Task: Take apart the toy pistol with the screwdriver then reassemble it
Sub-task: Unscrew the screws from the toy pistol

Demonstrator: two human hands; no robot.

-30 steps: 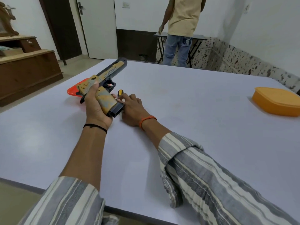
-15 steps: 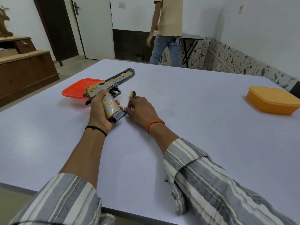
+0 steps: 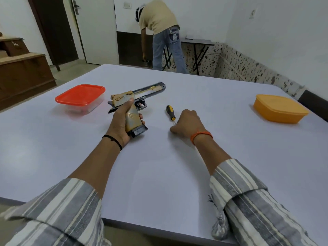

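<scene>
The toy pistol (image 3: 140, 94), tan and dark grey, lies across the middle of the white table (image 3: 159, 166) with its barrel pointing right and away. My left hand (image 3: 122, 119) grips its handle, fingers curled round it. To the right, a screwdriver (image 3: 170, 112) with a black and yellow handle points away from me. My right hand (image 3: 187, 124) holds its thin metal shaft near the tip, with the fingers curled under and hidden.
A clear box with a red lid (image 3: 80, 97) stands left of the pistol. An orange lidded box (image 3: 279, 108) sits at the table's right. A person (image 3: 159, 32) bends over beyond the far edge, beside a small folding table (image 3: 197, 43). Wooden furniture (image 3: 23, 71) stands at left.
My right hand has moved right, away from the pistol's butt, taking the screwdriver with it. The pistol now sits right of the red-lidded box. The person at the back has bent down.
</scene>
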